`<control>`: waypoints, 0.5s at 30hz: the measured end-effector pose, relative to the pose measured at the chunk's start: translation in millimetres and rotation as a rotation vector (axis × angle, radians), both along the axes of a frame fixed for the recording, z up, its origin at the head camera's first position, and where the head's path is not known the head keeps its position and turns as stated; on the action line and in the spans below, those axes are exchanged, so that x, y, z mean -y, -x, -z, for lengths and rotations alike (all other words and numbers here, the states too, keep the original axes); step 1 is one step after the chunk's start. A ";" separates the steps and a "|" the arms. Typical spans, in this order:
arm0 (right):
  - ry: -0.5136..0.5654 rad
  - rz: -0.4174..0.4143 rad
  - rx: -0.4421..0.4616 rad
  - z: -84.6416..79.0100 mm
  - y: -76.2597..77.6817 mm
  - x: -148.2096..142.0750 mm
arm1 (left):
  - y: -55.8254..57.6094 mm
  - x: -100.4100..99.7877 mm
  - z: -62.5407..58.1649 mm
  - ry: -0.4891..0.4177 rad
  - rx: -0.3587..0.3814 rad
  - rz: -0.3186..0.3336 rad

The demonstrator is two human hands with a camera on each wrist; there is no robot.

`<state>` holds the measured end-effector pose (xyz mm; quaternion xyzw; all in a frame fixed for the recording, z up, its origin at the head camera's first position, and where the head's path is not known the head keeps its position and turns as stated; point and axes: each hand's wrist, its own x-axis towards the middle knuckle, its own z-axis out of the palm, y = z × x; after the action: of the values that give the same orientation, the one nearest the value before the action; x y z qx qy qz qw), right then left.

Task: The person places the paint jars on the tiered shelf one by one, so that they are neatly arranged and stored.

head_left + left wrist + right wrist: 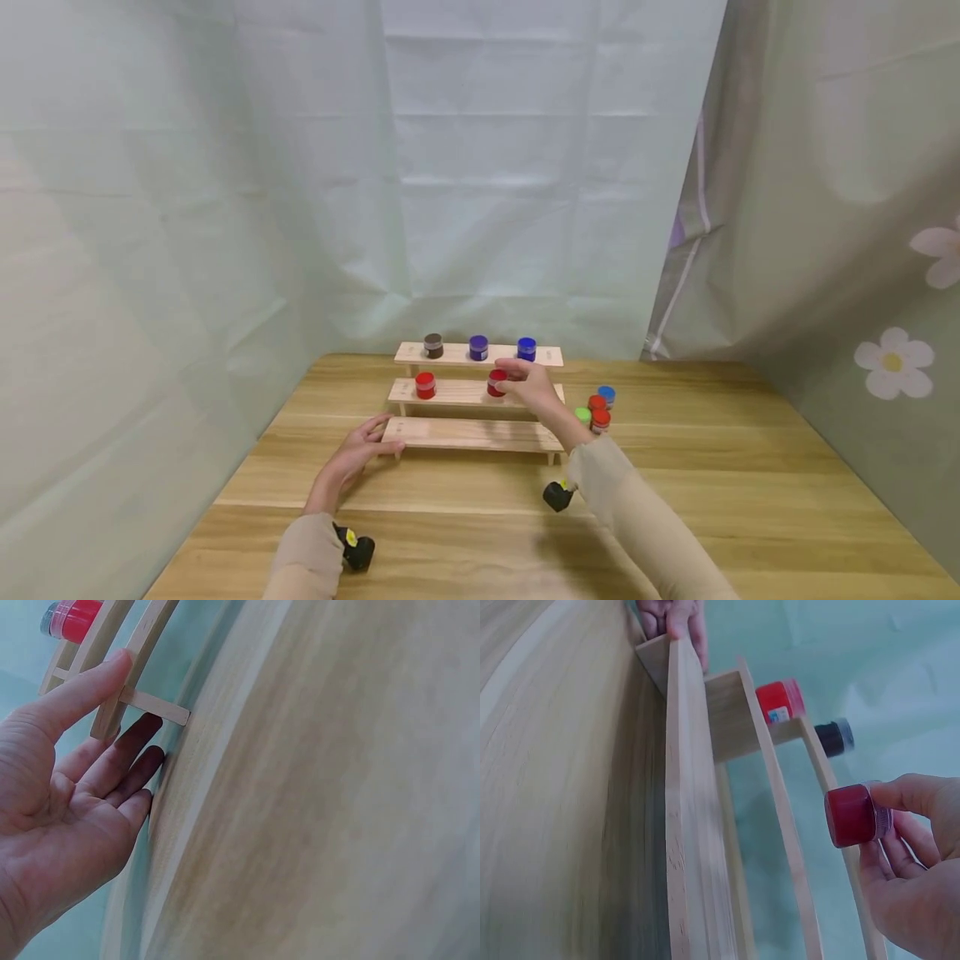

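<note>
A three-tier wooden display rack [472, 433] stands on the table. My left hand [357, 452] holds the left end of its lowest shelf, with the thumb [112, 671] against the plank and the other fingers on the far side. Over the middle shelf, my right hand [534, 390] pinches a dark red paint jar [851, 816] by its clear lid. Whether the jar touches the shelf I cannot tell. To its left on that shelf sits a bright red jar [425, 385]. On the top shelf stand a black jar [433, 346], a purple jar [478, 347] and a blue jar [527, 349].
Right of the rack, a cluster of jars stands on the table: a green jar [582, 414], a lighter blue jar [607, 395] and two red jars [600, 422]. The wooden table [712, 483] meets hanging pale sheets [495, 208] at the back and sides.
</note>
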<state>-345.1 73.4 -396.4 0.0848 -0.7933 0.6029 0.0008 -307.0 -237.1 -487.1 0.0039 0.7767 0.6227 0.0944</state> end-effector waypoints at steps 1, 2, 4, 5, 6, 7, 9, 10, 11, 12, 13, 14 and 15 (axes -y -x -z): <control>0.001 -0.003 0.002 0.4 0.4 2.5 | -0.2 -0.8 0.0 -0.004 0.000 -0.001; 0.003 -0.007 0.006 1.3 1.0 4.8 | -0.1 -1.2 0.3 -0.007 -0.001 0.001; 0.000 -0.017 0.004 3.1 2.1 9.0 | -0.6 -2.2 0.6 0.000 -0.004 0.008; -0.001 -0.022 0.005 3.9 2.4 10.8 | -0.9 -2.4 0.6 -0.006 0.001 0.003; 0.000 -0.024 0.009 4.7 2.8 12.5 | -1.3 -2.7 0.3 -0.005 0.003 0.003; 0.005 -0.027 0.016 5.4 3.2 14.0 | -1.8 -2.9 -0.2 -0.004 0.006 0.000; 0.003 -0.030 0.006 6.4 3.9 16.6 | -2.3 -2.4 -0.6 0.001 0.008 0.000; 0.002 -0.030 0.000 6.6 4.1 17.7 | -2.6 -2.1 -0.8 0.000 0.010 0.000; 0.004 -0.028 0.001 6.5 3.9 18.6 | -2.7 -1.6 -1.0 -0.008 0.015 -0.005; 0.004 -0.027 -0.002 6.6 4.1 19.5 | -3.0 -1.1 -1.2 -0.010 0.015 -0.005; 0.000 -0.026 -0.008 6.7 4.4 20.3 | -3.3 -0.7 -1.4 -0.012 0.017 -0.004; -0.007 -0.025 -0.021 6.8 4.7 21.0 | -3.5 -0.3 -1.4 -0.013 0.018 -0.003; -0.009 -0.023 -0.024 7.0 5.1 21.7 | -3.8 -0.1 -1.4 -0.015 0.020 -0.003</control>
<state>-350.2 51.7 -403.4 0.1010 -0.7950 0.5982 0.0028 -303.2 -237.0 -485.7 -0.0028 0.7712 0.6285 0.1009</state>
